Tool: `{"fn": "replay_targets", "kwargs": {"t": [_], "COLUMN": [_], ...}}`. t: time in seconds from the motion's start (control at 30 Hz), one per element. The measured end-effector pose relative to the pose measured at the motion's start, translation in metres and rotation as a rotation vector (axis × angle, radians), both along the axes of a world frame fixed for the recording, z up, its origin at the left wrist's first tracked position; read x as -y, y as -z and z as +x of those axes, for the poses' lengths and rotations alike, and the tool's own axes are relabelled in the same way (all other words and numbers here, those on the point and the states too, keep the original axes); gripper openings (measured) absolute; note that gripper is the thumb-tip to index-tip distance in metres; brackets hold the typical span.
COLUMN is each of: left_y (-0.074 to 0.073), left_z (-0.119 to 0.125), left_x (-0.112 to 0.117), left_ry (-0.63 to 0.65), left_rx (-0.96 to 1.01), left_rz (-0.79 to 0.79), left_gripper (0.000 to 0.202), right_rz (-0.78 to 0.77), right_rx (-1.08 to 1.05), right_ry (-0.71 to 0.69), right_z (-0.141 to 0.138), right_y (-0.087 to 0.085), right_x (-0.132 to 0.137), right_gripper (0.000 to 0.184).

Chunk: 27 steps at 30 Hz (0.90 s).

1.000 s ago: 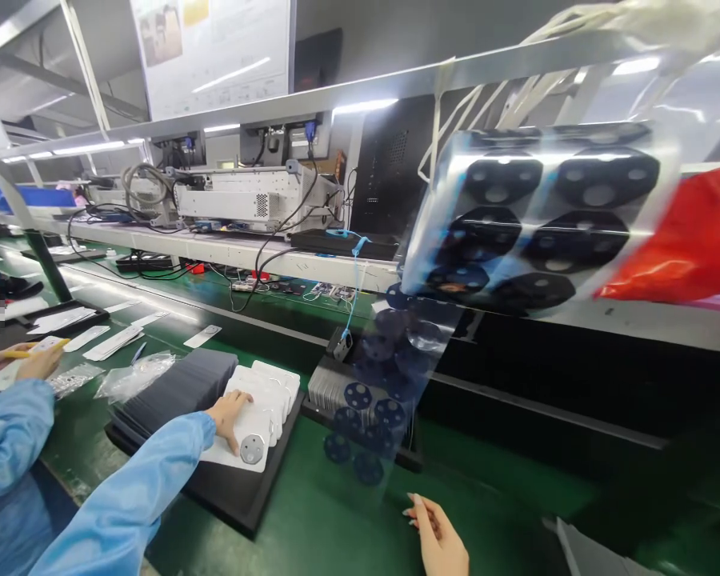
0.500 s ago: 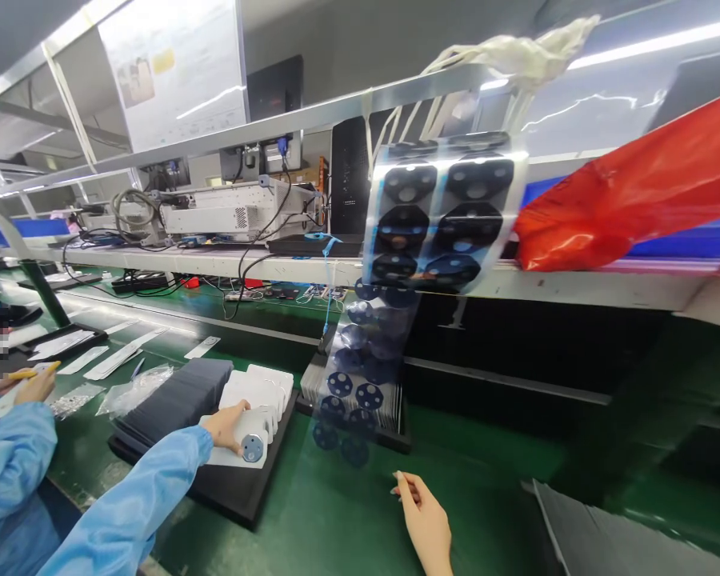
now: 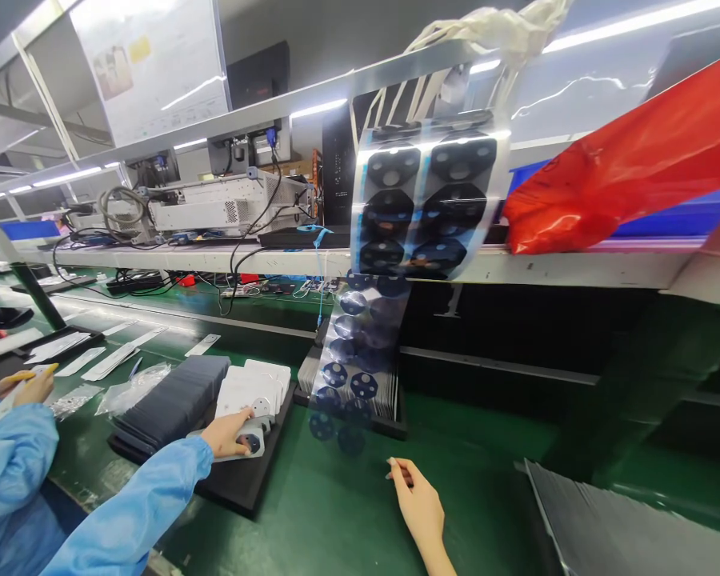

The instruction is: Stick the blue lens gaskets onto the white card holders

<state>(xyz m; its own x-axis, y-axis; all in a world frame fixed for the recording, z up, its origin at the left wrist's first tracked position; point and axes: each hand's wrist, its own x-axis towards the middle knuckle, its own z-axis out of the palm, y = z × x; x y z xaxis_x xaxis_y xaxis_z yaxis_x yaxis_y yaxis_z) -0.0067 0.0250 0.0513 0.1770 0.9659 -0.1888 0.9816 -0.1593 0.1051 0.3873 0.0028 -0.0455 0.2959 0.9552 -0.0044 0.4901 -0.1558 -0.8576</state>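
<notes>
The left hand [image 3: 229,434] pinched a panel [image 3: 254,442]; the right hand [image 3: 391,467], drawn together, hung over the near green table [image 3: 330,512], shelf [image 3: 576,268] beyond.

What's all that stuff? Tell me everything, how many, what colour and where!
Bench: one, green, below
Shelf: one, white, above bench
Machine: at least one, pale grey, shelf left
Cables: many, mostly black, around shelf
Poster: one, white, top left
Lights: several, white, overhead
Strip: one, clear with dark discs, hanging in the middle
Plastic: one piece, red, right
Bins: at least two, blue, left and right
Trays: several, black, on bench
Panels: many, white, near tray and left
Stacks: three, grey, left, behind strip, lower right
Pouches: two, clear, bench left
Tool: one, yellow, far left
Co-worker's hands: two, blue sleeves, far left
Left hand: one, blue sleeve, gripping a panel
Right hand: one, bare, over bench
</notes>
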Motion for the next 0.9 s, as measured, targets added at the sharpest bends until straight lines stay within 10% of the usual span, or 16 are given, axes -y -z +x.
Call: {"fn": "replay_targets", "kwargs": {"t": [0.37, 0.9], "left_y": [-0.017, -0.004], "left_z": [-0.006, -0.007], "left_x": [0.000, 0.005], "left_ry": [-0.037, 0.106], "left_rx": [-0.159, -0.035], "left_rz": [0.020, -0.058], "left_gripper": [0.043, 0.054], "right_rz": [-0.003, 0.005], "right_rx": [0.006, 0.042], "right_ry": [0.000, -0.029], "right_z": [-0.001, -0.001], "right_y": [-0.002, 0.001], "right_x": [0.000, 0.001], "right_gripper": [0.036, 0.040]}}
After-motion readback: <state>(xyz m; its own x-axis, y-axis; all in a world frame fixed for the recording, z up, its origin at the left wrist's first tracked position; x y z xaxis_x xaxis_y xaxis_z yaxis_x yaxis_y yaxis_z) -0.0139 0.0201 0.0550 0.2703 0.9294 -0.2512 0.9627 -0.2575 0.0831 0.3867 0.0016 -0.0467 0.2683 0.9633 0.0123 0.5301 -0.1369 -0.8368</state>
